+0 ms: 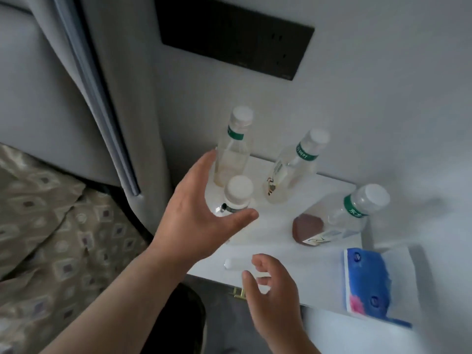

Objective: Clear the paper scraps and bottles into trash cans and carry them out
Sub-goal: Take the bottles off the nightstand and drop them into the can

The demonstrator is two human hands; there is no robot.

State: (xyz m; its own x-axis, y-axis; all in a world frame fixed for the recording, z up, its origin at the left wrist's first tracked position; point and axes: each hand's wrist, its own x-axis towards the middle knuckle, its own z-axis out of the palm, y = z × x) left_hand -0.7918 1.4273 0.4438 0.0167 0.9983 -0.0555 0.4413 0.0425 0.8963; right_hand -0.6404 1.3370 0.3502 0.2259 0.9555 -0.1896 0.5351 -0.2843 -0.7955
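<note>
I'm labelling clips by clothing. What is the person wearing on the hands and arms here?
Nothing that shows. The left hand and right hand are bare: no gloves, rings, watch or bracelet visible. Both forearms are uncovered as far as the picture reaches, with no sleeve edge in view.

A white counter is seen beside a bed. Four clear plastic bottles with white caps are stood upright on it: a rear-left bottle, a front-left bottle, a middle bottle and a right bottle. A blue tissue pack is laid flat at the right front edge, well apart from the bottles.
</note>
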